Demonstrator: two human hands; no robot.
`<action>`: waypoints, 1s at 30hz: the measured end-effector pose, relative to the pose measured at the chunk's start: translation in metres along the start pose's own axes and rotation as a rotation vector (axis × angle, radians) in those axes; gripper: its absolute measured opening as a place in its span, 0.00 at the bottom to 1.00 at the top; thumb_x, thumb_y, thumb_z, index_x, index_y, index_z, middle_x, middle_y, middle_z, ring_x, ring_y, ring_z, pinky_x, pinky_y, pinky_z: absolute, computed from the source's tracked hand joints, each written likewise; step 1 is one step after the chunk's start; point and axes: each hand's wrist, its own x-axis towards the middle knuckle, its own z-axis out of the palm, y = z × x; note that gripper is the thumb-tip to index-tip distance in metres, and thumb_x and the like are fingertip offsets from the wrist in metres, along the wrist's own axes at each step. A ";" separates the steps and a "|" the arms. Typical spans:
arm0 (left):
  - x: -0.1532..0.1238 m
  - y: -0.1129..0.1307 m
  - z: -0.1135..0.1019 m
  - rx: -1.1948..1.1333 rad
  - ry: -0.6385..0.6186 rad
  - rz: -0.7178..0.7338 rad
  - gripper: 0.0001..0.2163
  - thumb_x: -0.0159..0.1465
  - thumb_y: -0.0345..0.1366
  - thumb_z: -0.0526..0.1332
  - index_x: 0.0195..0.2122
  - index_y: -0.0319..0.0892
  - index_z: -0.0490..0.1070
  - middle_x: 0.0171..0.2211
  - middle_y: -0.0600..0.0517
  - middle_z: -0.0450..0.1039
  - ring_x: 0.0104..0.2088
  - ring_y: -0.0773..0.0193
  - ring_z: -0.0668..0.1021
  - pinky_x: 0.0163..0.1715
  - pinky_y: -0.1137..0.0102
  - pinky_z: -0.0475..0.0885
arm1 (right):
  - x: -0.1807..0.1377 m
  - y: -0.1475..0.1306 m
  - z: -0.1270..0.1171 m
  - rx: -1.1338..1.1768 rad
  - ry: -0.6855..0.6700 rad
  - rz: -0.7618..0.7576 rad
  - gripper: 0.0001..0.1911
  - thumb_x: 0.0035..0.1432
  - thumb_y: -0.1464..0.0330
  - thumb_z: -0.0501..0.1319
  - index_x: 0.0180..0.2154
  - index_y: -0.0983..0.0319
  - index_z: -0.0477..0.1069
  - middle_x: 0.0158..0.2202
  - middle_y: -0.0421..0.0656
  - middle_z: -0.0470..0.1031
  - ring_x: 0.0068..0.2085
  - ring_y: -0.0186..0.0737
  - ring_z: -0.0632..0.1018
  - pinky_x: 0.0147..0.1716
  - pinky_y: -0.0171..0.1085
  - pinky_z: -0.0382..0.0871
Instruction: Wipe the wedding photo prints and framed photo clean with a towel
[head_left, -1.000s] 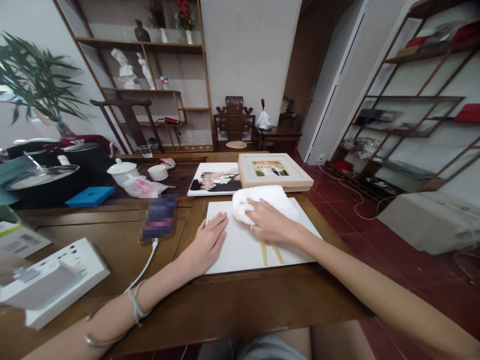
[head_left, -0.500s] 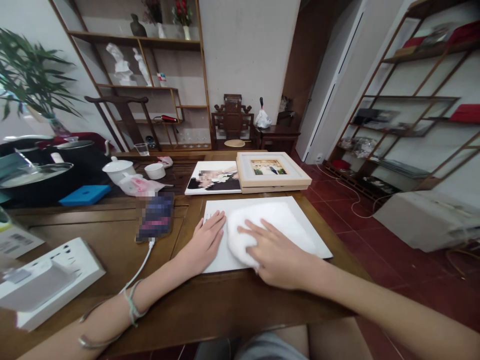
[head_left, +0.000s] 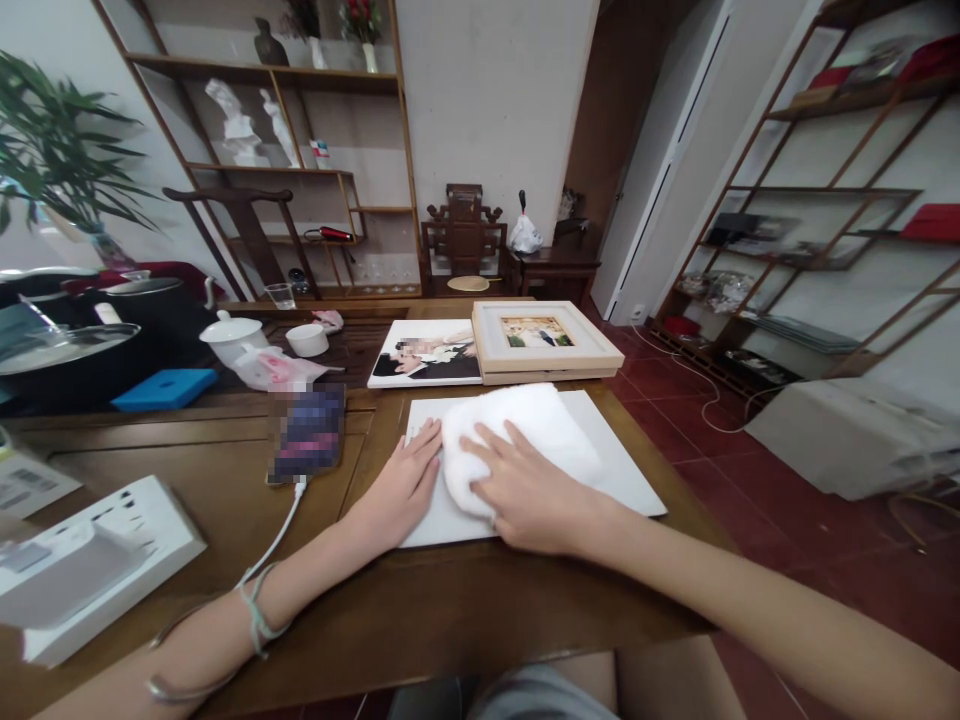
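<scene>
A flat white panel [head_left: 626,475] lies on the wooden table [head_left: 420,610] in front of me. My left hand [head_left: 401,485] rests flat on the panel's left edge, fingers together. A white cloth [head_left: 517,425] is spread over the panel, and my right hand [head_left: 529,490] presses down on its near end with fingers spread. Beyond the panel lie an unframed photo print [head_left: 427,355] and a light wooden picture frame [head_left: 541,340] side by side.
A phone [head_left: 307,435] with a white cable lies left of the panel. A white box [head_left: 90,565] sits at the near left. Further left are a blue pad [head_left: 165,388], a white teapot [head_left: 229,340], a cup [head_left: 307,340], pots and shelving along both walls.
My right hand dragged the cloth from the panel's far edge toward me, then shifted it slightly back and left. My left hand stayed pressed on the panel's left edge.
</scene>
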 end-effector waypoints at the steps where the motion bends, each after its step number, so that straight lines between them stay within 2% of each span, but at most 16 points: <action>1: 0.000 0.000 0.000 0.008 -0.003 0.002 0.22 0.67 0.33 0.42 0.60 0.36 0.58 0.63 0.43 0.56 0.63 0.55 0.56 0.61 0.52 0.53 | -0.011 -0.012 -0.001 0.015 -0.008 -0.014 0.16 0.51 0.72 0.56 0.41 0.67 0.75 0.60 0.62 0.58 0.62 0.66 0.54 0.55 0.63 0.49; 5: 0.001 -0.003 0.003 0.029 0.010 0.034 0.21 0.65 0.31 0.43 0.58 0.36 0.60 0.62 0.40 0.57 0.63 0.53 0.57 0.60 0.50 0.53 | -0.045 -0.045 -0.006 0.090 -0.087 -0.043 0.11 0.52 0.66 0.59 0.34 0.65 0.77 0.63 0.61 0.52 0.62 0.70 0.50 0.56 0.65 0.46; 8: 0.001 -0.003 0.004 0.014 0.020 0.040 0.21 0.65 0.31 0.43 0.58 0.35 0.61 0.62 0.40 0.57 0.63 0.52 0.58 0.60 0.49 0.53 | -0.048 -0.044 -0.007 0.124 -0.078 -0.016 0.12 0.52 0.66 0.59 0.36 0.65 0.76 0.63 0.60 0.53 0.63 0.66 0.50 0.58 0.62 0.45; 13: 0.001 0.000 -0.001 -0.077 0.071 -0.013 0.20 0.65 0.36 0.46 0.57 0.37 0.63 0.61 0.43 0.60 0.62 0.54 0.61 0.60 0.54 0.55 | -0.011 -0.005 -0.005 0.125 -0.022 0.155 0.17 0.53 0.73 0.54 0.44 0.67 0.72 0.60 0.58 0.60 0.63 0.58 0.55 0.58 0.58 0.49; 16: 0.002 0.004 -0.007 -0.183 0.224 -0.050 0.21 0.66 0.39 0.47 0.56 0.37 0.64 0.61 0.44 0.60 0.61 0.56 0.63 0.61 0.57 0.55 | 0.018 0.011 -0.003 0.110 0.002 0.216 0.17 0.53 0.74 0.53 0.45 0.69 0.71 0.58 0.59 0.62 0.61 0.60 0.58 0.56 0.60 0.51; 18: 0.003 0.005 -0.011 -0.254 0.327 -0.062 0.21 0.66 0.40 0.46 0.56 0.37 0.64 0.61 0.44 0.60 0.61 0.57 0.62 0.61 0.58 0.54 | 0.032 0.012 -0.001 0.105 0.019 0.221 0.18 0.54 0.73 0.53 0.46 0.69 0.71 0.59 0.61 0.61 0.62 0.62 0.57 0.55 0.62 0.50; 21: 0.003 0.006 -0.014 -0.370 0.418 -0.099 0.21 0.67 0.42 0.46 0.57 0.38 0.63 0.60 0.46 0.61 0.61 0.58 0.63 0.61 0.59 0.54 | 0.037 0.000 0.001 0.098 0.026 0.098 0.18 0.53 0.72 0.55 0.46 0.67 0.72 0.60 0.59 0.59 0.62 0.61 0.54 0.56 0.63 0.48; 25: 0.002 0.007 -0.014 -0.499 0.434 -0.146 0.22 0.68 0.43 0.46 0.58 0.38 0.62 0.59 0.45 0.63 0.59 0.58 0.66 0.60 0.60 0.58 | 0.013 -0.024 -0.005 0.116 0.023 -0.196 0.13 0.51 0.71 0.58 0.38 0.65 0.75 0.59 0.55 0.62 0.61 0.59 0.57 0.57 0.59 0.48; 27: 0.002 0.008 -0.014 -0.478 0.417 -0.148 0.21 0.68 0.43 0.46 0.56 0.38 0.64 0.58 0.45 0.66 0.57 0.57 0.68 0.59 0.60 0.59 | -0.006 -0.029 -0.011 0.142 -0.002 -0.230 0.12 0.51 0.70 0.58 0.37 0.65 0.76 0.59 0.54 0.62 0.61 0.58 0.58 0.58 0.56 0.48; 30: 0.000 0.011 -0.013 -0.343 0.368 -0.071 0.19 0.67 0.41 0.46 0.53 0.39 0.68 0.55 0.46 0.69 0.57 0.57 0.69 0.59 0.58 0.59 | -0.026 -0.022 -0.018 0.171 -0.041 -0.145 0.14 0.51 0.72 0.56 0.40 0.66 0.74 0.59 0.55 0.63 0.62 0.54 0.58 0.59 0.53 0.49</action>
